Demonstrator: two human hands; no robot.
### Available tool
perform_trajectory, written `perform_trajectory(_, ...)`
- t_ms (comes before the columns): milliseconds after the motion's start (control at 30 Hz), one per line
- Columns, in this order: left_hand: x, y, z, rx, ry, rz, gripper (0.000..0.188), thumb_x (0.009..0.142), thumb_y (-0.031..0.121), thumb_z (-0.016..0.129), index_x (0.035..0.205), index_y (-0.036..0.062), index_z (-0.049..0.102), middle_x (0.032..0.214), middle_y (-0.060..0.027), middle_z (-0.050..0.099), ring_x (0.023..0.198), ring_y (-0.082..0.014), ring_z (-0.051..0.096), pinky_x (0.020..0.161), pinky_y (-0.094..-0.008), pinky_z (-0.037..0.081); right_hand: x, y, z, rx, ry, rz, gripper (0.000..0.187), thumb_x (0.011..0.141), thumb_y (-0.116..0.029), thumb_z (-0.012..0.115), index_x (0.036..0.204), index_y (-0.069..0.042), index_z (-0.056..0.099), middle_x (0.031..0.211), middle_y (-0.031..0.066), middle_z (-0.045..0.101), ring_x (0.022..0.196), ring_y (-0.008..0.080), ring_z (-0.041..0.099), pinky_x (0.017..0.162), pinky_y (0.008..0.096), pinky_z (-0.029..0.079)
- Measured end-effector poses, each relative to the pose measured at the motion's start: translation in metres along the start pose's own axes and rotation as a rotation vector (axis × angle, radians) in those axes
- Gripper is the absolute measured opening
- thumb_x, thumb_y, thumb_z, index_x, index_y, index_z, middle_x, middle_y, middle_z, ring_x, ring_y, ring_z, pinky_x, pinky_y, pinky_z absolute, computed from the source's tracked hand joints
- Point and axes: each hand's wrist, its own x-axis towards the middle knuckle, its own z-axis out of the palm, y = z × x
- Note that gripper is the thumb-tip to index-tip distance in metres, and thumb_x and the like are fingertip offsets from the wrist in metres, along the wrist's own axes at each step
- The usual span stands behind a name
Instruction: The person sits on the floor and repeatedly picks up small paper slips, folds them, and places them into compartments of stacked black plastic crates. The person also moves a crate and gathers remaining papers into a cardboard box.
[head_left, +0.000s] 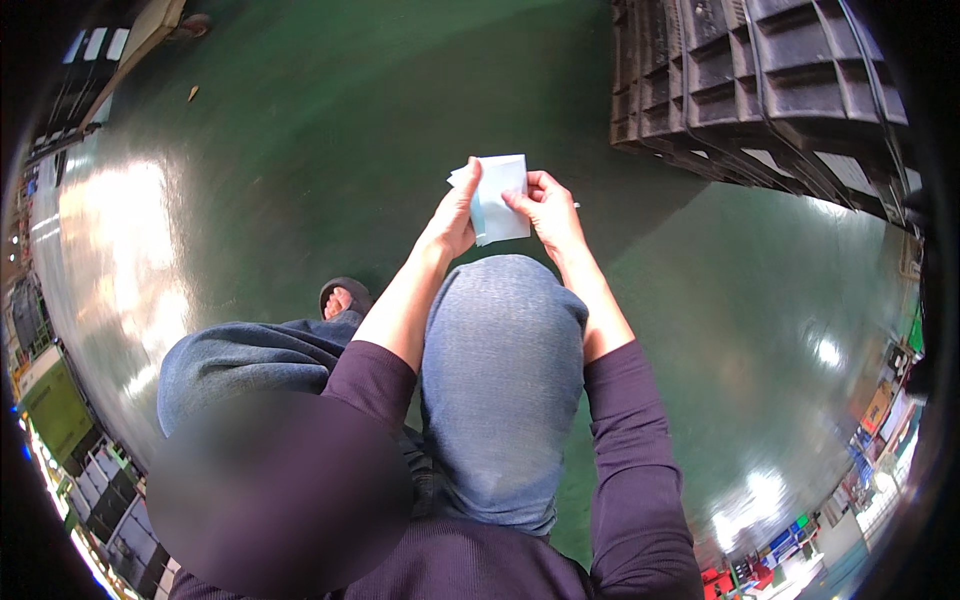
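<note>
A small stack of white and pale blue paper sheets is held up in front of my knees. My left hand grips its left edge, the thumb lying along the front and the other fingers hidden behind. On the right side, my right hand pinches the sheets between thumb and fingers. A few corners stick out unevenly at the upper left of the stack. Whether the sheets are loose or joined cannot be made out.
Black ribbed plastic crates stand at the far right on the green floor. My knee in blue jeans rises just below the sheets. A sandalled foot rests at the left. Shelves and goods line both side rims.
</note>
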Motion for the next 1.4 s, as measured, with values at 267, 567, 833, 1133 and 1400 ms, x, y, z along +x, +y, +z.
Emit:
perform_trajectory(267, 0.006, 0.049, -0.062, -0.039, 0.179, 0.343, 0.039, 0.099, 0.021, 0.044, 0.133, 0.0027, 0.045, 0.112, -0.0164, 0.064, 0.104, -0.0318, 0.063, 0.088, -0.0475, 0.053, 0.021, 0.002, 0.021, -1.025, -0.127, -0.427, 0.035, 0.078, -0.009, 0.070, 0.111, -0.014, 0.061, 0.113, 0.0063, 0.058, 0.102, 0.0270, 0.061, 0.080, 0.0401, 0.052)
perform_trajectory(567, -0.013, 0.032, -0.096, 0.138, 0.263, 0.088, 0.043, 0.090, 0.020, 0.063, 0.129, 0.0081, 0.050, 0.092, -0.0074, 0.062, 0.079, -0.0202, 0.064, 0.067, -0.0400, 0.056, 0.059, -0.005, 0.031, -1.620, -0.488, -0.602, 0.047, 0.066, -0.014, 0.078, 0.109, -0.014, 0.059, 0.112, 0.0038, 0.056, 0.110, 0.0221, 0.051, 0.086, 0.0405, 0.040)
perform_trajectory(833, 0.000, 0.015, -0.077, 0.300, 0.338, 0.219, 0.045, 0.083, 0.018, 0.069, 0.124, 0.0060, 0.053, 0.094, -0.0066, 0.063, 0.076, -0.0154, 0.063, 0.065, -0.0338, 0.053, 0.048, 0.005, 0.008, -1.338, -0.052, -0.481, 0.036, 0.072, -0.019, 0.078, 0.101, -0.009, 0.059, 0.107, 0.0068, 0.055, 0.110, 0.0248, 0.052, 0.082, 0.0445, 0.046)
perform_trajectory(1133, 0.006, 0.028, -0.062, 0.547, 0.265, 0.231, 0.057, 0.076, 0.021, 0.075, 0.126, 0.0055, 0.053, 0.102, -0.0084, 0.065, 0.091, -0.0168, 0.064, 0.076, -0.0315, 0.050, 0.047, 0.007, 0.008, -1.220, -0.101, -0.272, 0.023, 0.073, -0.015, 0.075, 0.090, -0.007, 0.063, 0.097, 0.0077, 0.059, 0.099, 0.0282, 0.058, 0.082, 0.0402, 0.048)
perform_trajectory(1400, 0.013, 0.044, -0.055, 0.804, 0.176, 0.372, 0.044, 0.072, 0.016, 0.078, 0.112, 0.0064, 0.062, 0.099, -0.0071, 0.067, 0.095, -0.0176, 0.062, 0.084, -0.0313, 0.049, 0.004, 0.005, 0.027, -0.656, -0.185, -0.365, 0.036, 0.075, -0.011, 0.073, 0.109, -0.007, 0.060, 0.106, 0.0093, 0.061, 0.092, 0.0219, 0.059, 0.081, 0.0339, 0.050)
